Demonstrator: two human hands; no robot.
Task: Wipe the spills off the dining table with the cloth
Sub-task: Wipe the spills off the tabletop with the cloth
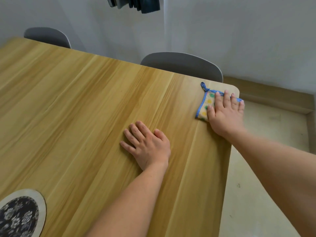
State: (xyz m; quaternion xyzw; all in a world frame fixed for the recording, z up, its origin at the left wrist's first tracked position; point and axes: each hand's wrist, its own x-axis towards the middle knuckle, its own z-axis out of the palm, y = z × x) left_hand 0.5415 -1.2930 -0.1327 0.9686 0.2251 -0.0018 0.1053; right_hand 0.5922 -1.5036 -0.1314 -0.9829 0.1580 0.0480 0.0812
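Observation:
A folded cloth [206, 104] with blue trim and yellow and green spots lies at the far right corner of the wooden dining table [77, 108]. My right hand [225, 113] presses flat on top of it, fingers spread, reaching the table's right edge. A blue loop of the cloth sticks out towards the far edge. My left hand [147, 146] rests palm down on bare wood near the middle of the table, holding nothing. I can make out no spill on the wood.
Two grey chairs [184, 65] [47, 36] stand against the table's far side. A round mat with a dark floral centre [22, 214] lies at the near left. The floor [266, 151] drops away past the right edge. Dark items [135, 4] hang on the wall.

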